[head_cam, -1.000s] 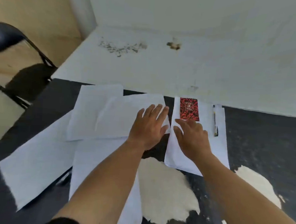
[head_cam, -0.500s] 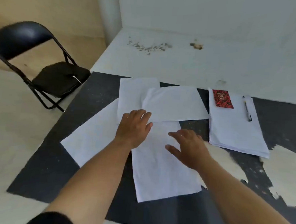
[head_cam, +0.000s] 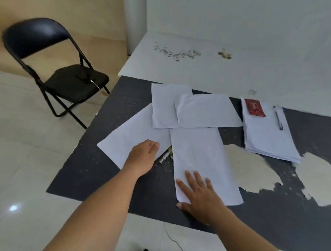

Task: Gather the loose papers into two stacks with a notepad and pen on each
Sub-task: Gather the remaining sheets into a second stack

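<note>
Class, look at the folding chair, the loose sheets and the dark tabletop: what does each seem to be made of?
Folding chair: likely a black-painted metal tube frame, with a padded seat that looks like matte vinyl or cloth.
Loose sheets: thin white matte paper, faintly creased.
Dark tabletop: a speckled black coating, worn away in patches to a pale layer beneath, possibly wood or board.

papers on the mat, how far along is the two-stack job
Done: one stack at the right carries a red notepad and a pen. In hand: left hand rests on the angled sheet, right hand on the near sheet. Left: gather the four loose sheets and top them; a second pen lies between them.
</note>
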